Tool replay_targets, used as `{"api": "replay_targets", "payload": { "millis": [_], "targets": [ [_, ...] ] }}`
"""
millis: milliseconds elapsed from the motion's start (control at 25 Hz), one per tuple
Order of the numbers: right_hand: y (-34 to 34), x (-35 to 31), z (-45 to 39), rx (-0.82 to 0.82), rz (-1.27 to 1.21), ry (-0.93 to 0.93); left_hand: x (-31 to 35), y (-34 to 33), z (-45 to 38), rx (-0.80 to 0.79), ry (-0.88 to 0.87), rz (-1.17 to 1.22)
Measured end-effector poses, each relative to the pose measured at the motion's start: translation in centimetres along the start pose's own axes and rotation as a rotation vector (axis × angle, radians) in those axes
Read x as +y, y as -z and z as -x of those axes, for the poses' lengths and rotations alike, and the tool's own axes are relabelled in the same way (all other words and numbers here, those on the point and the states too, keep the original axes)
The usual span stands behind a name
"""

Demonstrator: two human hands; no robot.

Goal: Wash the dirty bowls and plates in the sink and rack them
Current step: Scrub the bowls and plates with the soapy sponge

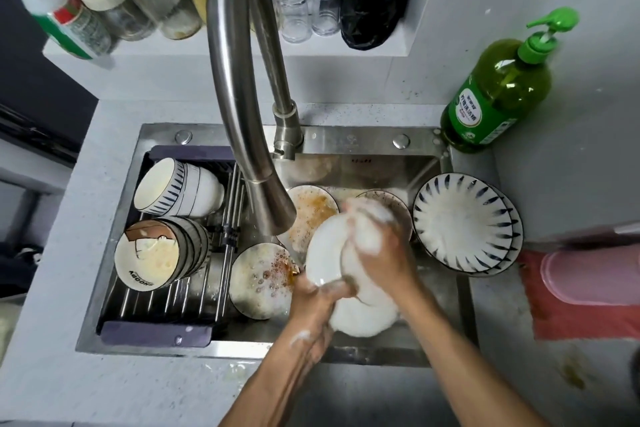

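Over the steel sink (367, 146) I hold a white plate (325, 253) tilted on edge. My left hand (317, 302) grips its lower rim. My right hand (377, 246), covered in foam, presses a sudsy white cloth (363, 308) against the plate's face. Greasy plates lie in the basin: one with orange residue (313, 208), one with bubbles (259, 281), and another (391, 201) partly hidden behind my right hand. Washed bowls lie on their sides in the rack (156, 329) at the sink's left: blue-striped ones (173, 187) and a cartoon-print stack (156, 256).
The curved faucet (242, 97) arches over the basin, spout near the plates. Blue-patterned plates (464, 225) are stacked at the sink's right edge. A green soap pump bottle (498, 90) stands at back right. Jars and bottles line the shelf behind. A red cloth (571, 319) lies on the right counter.
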State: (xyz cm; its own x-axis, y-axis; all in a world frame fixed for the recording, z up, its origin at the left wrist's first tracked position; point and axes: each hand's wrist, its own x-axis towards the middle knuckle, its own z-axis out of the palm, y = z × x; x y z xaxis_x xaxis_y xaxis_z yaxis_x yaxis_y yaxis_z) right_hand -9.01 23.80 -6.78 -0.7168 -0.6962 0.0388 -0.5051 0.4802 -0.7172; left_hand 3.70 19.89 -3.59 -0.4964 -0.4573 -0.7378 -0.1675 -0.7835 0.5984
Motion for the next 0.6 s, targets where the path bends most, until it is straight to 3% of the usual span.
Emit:
{"api": "replay_targets", "payload": {
  "millis": [80,160,200,240,320,440,520,600],
  "targets": [
    [0.7,-0.5,-0.4,0.006,0.025,-0.075,-0.1,0.3,0.1,-0.013,-0.004,-0.032],
    [0.0,-1.1,0.0,-0.050,0.111,0.151,-0.6,0.3,-0.1,0.022,-0.006,-0.074],
    [0.1,-1.2,0.0,-0.093,0.041,0.152,-0.7,0.2,-0.1,0.039,-0.035,-0.173],
    [0.3,-1.6,0.1,-0.106,-0.067,0.050,-0.9,0.4,-0.1,0.046,-0.088,-0.345],
    [0.9,-2.0,1.4,-0.052,-0.318,-0.342,-1.0,1.4,-0.2,-0.034,-0.248,-0.787],
    [1.0,-1.4,3.6,0.197,-0.781,-1.000,-1.5,3.5,-1.9,-0.297,-0.671,-1.378],
    [0.9,-0.7,4.8,0.340,-0.850,-1.125,-3.1,5.4,-3.2,-0.319,-0.775,-1.440],
    [1.7,0.1,5.4,0.363,-0.838,-1.145,-4.0,6.0,-2.6,-0.149,-0.648,-1.107]
  ]
}}
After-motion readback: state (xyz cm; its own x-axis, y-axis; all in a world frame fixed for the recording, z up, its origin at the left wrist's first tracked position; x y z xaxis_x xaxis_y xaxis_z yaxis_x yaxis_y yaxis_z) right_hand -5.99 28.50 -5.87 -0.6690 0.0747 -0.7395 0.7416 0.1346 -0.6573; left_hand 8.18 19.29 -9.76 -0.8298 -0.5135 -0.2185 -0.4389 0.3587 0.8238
